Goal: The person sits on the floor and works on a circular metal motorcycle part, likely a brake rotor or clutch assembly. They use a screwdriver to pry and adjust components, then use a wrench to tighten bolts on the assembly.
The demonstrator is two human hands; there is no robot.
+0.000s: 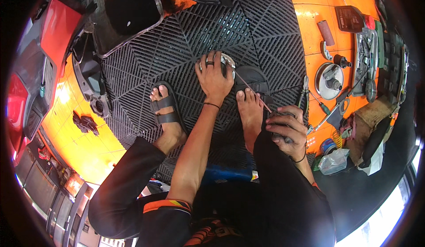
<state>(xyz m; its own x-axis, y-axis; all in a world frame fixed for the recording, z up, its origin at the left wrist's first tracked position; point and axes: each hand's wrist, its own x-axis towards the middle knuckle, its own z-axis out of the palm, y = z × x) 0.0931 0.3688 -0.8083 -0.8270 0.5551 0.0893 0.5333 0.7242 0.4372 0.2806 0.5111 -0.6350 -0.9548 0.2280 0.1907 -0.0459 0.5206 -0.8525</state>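
On a black ribbed mat (274, 26) covering orange floor tiles (310, 19), a person is bending over a round metal part (228, 60), which is lying beyond the feet and between them. The left hand (216, 80) is gripping the part from above, fingers curving over it, apparently to keep it from shifting on the mat. The right hand (287, 130) is closing its fingers around the near end of a thin rod (252, 89); whatever grip it has is mostly hiding in the palm. The rod is slanting across to the part, its far end reaching the rim near the left thumb, though whether the two are touching is impossible to tell. The wide gap between the hands is likely giving the right one leverage and a clear line. The right foot (250, 114) is resting bare beside a black sandal (253, 78), while the left is wearing its own. Pliers (303, 94), a green-handled screwdriver (324, 108) and a metal disc with a shaft (329, 81) are lying to the right, presumably for easy reach.
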